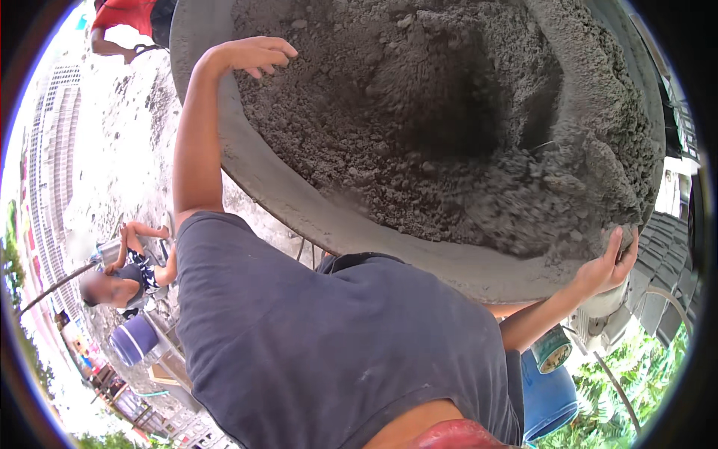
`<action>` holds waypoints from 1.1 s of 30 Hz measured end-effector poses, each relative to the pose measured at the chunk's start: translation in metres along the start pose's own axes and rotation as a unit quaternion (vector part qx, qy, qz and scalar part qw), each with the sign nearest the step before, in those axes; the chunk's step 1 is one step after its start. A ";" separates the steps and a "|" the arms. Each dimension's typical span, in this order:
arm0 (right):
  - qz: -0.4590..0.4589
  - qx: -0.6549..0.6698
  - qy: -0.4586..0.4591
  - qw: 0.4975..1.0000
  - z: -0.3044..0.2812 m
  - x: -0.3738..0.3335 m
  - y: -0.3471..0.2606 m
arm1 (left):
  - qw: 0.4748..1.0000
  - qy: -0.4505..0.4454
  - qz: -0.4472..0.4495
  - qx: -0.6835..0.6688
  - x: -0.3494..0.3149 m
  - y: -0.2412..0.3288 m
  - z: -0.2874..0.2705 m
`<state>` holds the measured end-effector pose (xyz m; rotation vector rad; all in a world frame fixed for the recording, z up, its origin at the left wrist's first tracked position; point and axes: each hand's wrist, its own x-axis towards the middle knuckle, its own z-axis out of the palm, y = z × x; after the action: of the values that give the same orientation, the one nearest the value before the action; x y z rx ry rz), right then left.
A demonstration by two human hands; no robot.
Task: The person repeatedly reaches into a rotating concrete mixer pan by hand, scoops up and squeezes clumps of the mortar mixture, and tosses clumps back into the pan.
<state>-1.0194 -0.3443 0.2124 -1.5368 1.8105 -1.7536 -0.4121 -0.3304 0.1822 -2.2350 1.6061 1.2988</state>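
A big, round, shallow metal pan [351, 227] holds a heap of grey, crumbly cement-like mix [359, 112]. Part of the mix is blurred by motion near the right side, and a dark hollow lies at its middle. My left hand [254, 56] hangs over the pan's far left rim, fingers loosely stretched and nothing visible in them. At the near right rim, my right hand [609, 266] has its fingers bent around something grey against the mix. I cannot make out whether that is a lump of mix or the rim.
A person [123, 284] sits low at the left by a purple bucket [134, 338]. Another person's red shirt [127, 16] shows at the far left. A blue drum [550, 396] and a green bucket [552, 350] stand at the near right. Stacked grey blocks [662, 262] lie beyond my right hand.
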 end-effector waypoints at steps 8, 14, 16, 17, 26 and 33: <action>0.009 0.001 -0.020 1.000 -0.002 0.002 0.004 | 0.999 -0.011 -0.019 0.028 0.008 0.003 0.009; 0.003 0.036 -0.044 0.998 -0.007 0.003 0.014 | 0.998 -0.044 -0.031 0.040 0.007 0.006 0.009; 0.004 0.034 -0.041 0.999 -0.008 0.003 0.012 | 0.998 -0.051 -0.030 0.035 0.010 0.009 0.009; 0.006 0.036 -0.043 0.998 -0.008 0.003 0.010 | 0.998 -0.055 -0.035 0.026 0.011 0.011 0.008; 0.025 0.040 -0.045 0.998 -0.006 0.005 0.008 | 0.995 -0.082 -0.043 0.048 0.019 0.019 0.016; 0.025 0.031 -0.037 0.999 -0.006 0.001 0.004 | 0.995 -0.051 -0.080 0.040 0.022 0.020 0.018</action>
<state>-1.0266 -0.3426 0.2113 -1.4985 1.7282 -1.6911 -0.4368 -0.3454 0.1636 -2.1626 1.3890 1.2610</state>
